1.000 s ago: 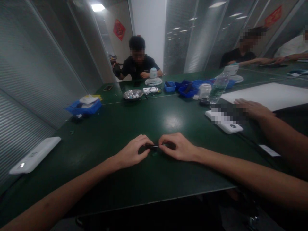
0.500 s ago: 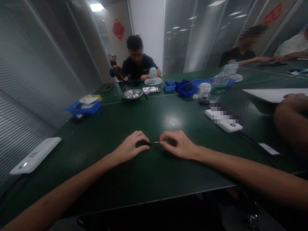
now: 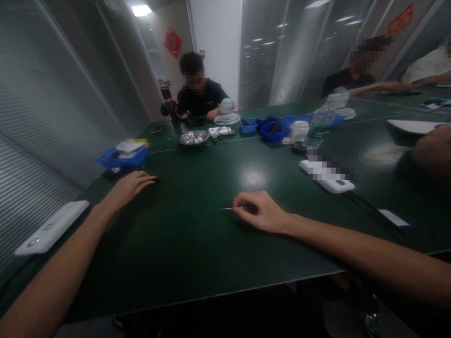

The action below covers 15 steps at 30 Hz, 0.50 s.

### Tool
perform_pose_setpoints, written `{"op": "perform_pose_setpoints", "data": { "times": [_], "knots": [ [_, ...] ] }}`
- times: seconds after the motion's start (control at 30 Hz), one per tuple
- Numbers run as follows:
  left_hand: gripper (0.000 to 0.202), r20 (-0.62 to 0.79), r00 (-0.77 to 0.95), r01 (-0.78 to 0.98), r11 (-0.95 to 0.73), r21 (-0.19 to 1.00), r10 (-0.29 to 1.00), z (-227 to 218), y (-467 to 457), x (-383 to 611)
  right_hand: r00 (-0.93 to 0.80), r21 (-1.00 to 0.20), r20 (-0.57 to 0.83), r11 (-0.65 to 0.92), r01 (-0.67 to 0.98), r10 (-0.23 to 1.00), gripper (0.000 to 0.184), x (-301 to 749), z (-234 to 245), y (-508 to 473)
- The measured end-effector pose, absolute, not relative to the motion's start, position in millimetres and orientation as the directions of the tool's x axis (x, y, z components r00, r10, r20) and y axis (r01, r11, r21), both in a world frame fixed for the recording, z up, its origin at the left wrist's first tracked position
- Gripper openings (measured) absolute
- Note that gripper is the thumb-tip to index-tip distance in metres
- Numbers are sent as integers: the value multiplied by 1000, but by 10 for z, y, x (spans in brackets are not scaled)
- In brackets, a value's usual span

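left hand [image 3: 126, 188]: pinching a dark piece [image 3: 157, 180] (blurry to me)
right hand [image 3: 262, 212]: gripping a thin metal rod [image 3: 227, 208]
rod: a slack pinch could drop it

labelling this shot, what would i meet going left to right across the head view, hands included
Long white device, left hand, small dark piece, metal bowl, thin metallic piece, right hand, clear plastic bottle, white card.
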<state>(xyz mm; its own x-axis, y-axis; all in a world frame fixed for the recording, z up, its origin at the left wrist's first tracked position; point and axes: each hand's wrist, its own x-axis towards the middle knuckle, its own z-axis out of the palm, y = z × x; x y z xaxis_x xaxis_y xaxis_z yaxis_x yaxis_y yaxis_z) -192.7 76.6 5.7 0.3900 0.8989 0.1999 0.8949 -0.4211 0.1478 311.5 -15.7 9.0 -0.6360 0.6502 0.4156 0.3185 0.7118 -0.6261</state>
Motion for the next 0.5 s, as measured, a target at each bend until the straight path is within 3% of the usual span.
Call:
{"op": "perform_pose_setpoints", "data": {
  "times": [0.27, 0.5],
  "knots": [
    [61, 194, 455, 877, -475, 71, 869, 109, 792, -2027, -636, -623, 407, 709, 332, 655, 16, 3115, 62, -152],
    [58, 246, 396, 872, -446, 200, 885, 127, 783, -2058, -641, -625, 396, 704, 336, 657, 17, 3126, 65, -142]
  ]
}}
